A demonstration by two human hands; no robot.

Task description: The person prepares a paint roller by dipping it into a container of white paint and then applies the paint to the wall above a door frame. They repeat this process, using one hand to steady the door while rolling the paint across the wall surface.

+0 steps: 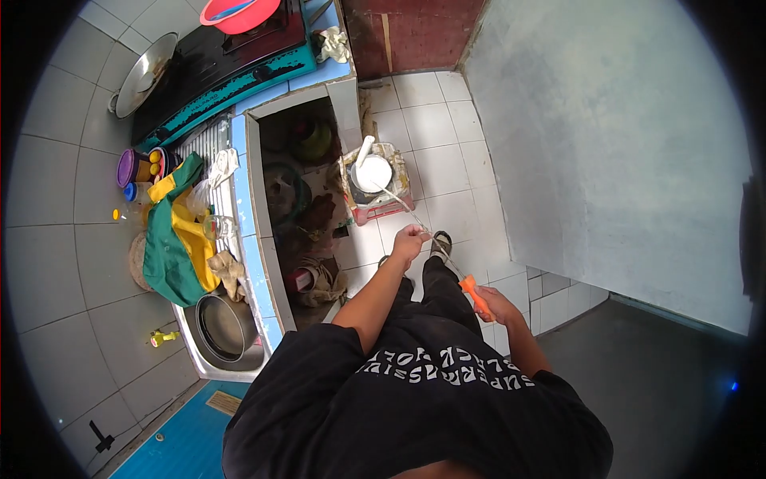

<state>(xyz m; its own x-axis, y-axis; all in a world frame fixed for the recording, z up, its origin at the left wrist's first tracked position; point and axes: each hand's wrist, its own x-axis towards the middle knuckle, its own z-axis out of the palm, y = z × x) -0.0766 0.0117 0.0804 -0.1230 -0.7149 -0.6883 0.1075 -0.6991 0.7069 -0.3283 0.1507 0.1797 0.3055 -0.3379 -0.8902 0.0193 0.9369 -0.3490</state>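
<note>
My right hand (496, 305) is wrapped round the orange handle (476, 298) of a long thin rod. The rod slants up and left to a round container of white material (372, 173), where its far end meets the white surface. A white cylindrical piece (365, 150) rests at the container's upper edge. My left hand (409, 244) is beside the middle of the rod, its fingertips pressed together at it. The container stands on a stained red crate or stool (384, 209) on the tiled floor, beyond my feet.
On the left, a tiled counter holds a stove (215, 94), a wok (146, 76), a red basin (239, 16), a green and yellow cloth (173, 239) and a sink with a metal pot (226, 327). Below it is an open recess with clutter. A grey wall (614, 160) stands right.
</note>
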